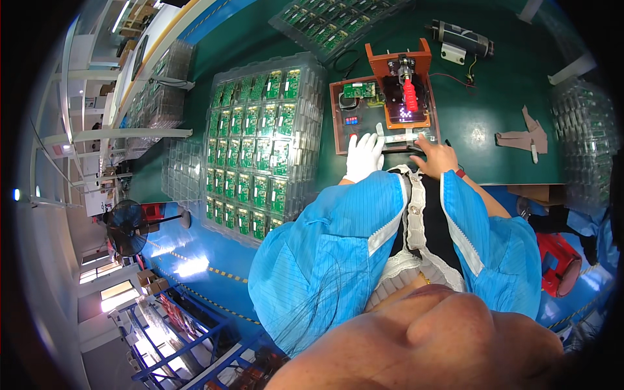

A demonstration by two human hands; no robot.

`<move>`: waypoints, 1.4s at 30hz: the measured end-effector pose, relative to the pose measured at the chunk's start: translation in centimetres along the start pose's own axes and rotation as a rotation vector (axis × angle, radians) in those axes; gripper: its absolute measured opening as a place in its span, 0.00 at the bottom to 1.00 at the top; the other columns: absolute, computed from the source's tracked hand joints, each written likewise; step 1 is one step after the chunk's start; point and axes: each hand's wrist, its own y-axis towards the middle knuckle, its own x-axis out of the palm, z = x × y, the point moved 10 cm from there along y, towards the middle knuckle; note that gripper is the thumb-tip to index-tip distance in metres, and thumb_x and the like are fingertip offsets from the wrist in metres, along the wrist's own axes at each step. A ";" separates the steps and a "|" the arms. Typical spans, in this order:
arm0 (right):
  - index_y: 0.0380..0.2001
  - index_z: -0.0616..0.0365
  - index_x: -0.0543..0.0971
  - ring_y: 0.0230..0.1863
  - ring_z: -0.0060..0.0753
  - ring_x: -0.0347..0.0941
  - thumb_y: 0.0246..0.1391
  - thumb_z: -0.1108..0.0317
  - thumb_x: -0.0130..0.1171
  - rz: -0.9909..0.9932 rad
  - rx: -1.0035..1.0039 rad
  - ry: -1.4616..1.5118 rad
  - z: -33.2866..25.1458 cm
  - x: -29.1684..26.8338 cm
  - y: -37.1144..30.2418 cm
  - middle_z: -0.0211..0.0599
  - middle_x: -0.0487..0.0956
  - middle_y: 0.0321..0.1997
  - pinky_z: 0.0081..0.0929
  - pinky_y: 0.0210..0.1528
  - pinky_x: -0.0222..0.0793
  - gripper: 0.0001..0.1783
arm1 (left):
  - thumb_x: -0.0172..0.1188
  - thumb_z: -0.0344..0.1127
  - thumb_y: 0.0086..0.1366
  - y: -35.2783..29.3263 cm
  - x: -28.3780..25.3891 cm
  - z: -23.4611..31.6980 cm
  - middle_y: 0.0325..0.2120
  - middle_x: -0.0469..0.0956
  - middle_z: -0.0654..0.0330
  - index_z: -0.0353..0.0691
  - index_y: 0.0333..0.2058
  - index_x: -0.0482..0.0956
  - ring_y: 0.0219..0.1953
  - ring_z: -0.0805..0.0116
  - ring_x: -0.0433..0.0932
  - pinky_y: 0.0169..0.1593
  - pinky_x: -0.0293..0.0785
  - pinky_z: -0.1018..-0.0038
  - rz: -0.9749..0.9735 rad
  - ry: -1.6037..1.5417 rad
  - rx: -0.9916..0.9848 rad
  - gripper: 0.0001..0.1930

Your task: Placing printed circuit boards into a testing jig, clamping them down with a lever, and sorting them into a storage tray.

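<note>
A reddish-brown test box (339,140) with a see-through top stands on the green table in front of me. On its right part is an orange toggle-clamp fixture (377,65) with a red handle (409,95). My left hand (364,158), in a white glove, rests with fingers stretched out on the box's front left part, beside strips of pale tape (380,130). Bare, my right hand (437,158) touches the front right part with its fingers apart. Neither hand visibly holds anything. A green circuit board (359,90) lies at the back left of the box.
Stacked clear trays (291,130) of green circuit boards stand left of the box, with another board tray (325,29) behind. A cylindrical motor (463,40) with wires lies at the back right. Nearer on that side are a beige cloth piece (525,138) and more clear trays (582,143).
</note>
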 end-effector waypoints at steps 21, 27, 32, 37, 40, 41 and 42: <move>0.48 0.52 0.74 0.30 0.41 0.78 0.49 0.56 0.62 0.114 0.039 0.425 0.3 -1.0 -1.6 0.35 0.81 0.43 0.29 0.35 0.73 0.24 | 0.54 0.38 0.55 0.0 -0.2 0.4 0.54 0.68 0.54 0.40 0.54 0.67 0.57 0.58 0.65 0.62 0.50 0.52 -0.015 0.045 0.009 0.26; 0.48 0.58 0.74 0.23 0.32 0.73 0.53 0.56 0.60 -0.064 0.193 0.815 1.5 1.2 -1.3 0.38 0.80 0.32 0.24 0.29 0.70 0.23 | 0.54 0.38 0.55 0.3 0.1 0.4 0.54 0.69 0.54 0.40 0.54 0.67 0.57 0.58 0.65 0.63 0.50 0.52 -0.039 0.055 0.004 0.26; 0.47 0.62 0.74 0.20 0.26 0.69 0.58 0.51 0.53 -0.072 0.529 1.572 3.6 3.3 -1.5 0.36 0.78 0.28 0.21 0.25 0.66 0.25 | 0.54 0.37 0.56 0.3 0.0 0.6 0.54 0.69 0.54 0.40 0.54 0.68 0.57 0.58 0.65 0.63 0.50 0.52 -0.027 0.049 0.015 0.25; 0.46 0.61 0.74 0.19 0.24 0.67 0.60 0.46 0.47 -0.079 0.582 1.716 3.5 3.1 -1.6 0.35 0.76 0.24 0.20 0.22 0.63 0.28 | 0.54 0.38 0.56 0.3 0.1 0.4 0.55 0.69 0.54 0.41 0.54 0.68 0.57 0.58 0.65 0.63 0.50 0.52 -0.036 0.054 0.004 0.25; 0.44 0.61 0.74 0.17 0.23 0.66 0.60 0.43 0.46 -0.123 0.591 1.870 2.8 3.6 -1.5 0.34 0.75 0.22 0.19 0.21 0.61 0.29 | 0.54 0.37 0.55 0.2 -0.1 0.3 0.55 0.68 0.54 0.41 0.54 0.68 0.57 0.57 0.65 0.63 0.50 0.52 -0.020 0.026 -0.002 0.25; 0.44 0.60 0.74 0.17 0.23 0.65 0.60 0.43 0.45 -0.141 0.591 1.921 2.5 3.7 -1.4 0.33 0.75 0.21 0.18 0.20 0.60 0.29 | 0.54 0.37 0.55 0.1 -0.3 0.2 0.55 0.68 0.53 0.41 0.54 0.68 0.57 0.57 0.65 0.63 0.50 0.52 -0.013 0.019 -0.007 0.25; 0.44 0.60 0.74 0.17 0.23 0.65 0.60 0.43 0.45 -0.135 0.592 1.922 2.7 3.7 -1.5 0.33 0.75 0.21 0.18 0.20 0.60 0.29 | 0.54 0.37 0.55 0.2 -0.4 0.3 0.55 0.68 0.53 0.41 0.54 0.68 0.57 0.57 0.65 0.63 0.50 0.52 -0.013 0.018 -0.002 0.25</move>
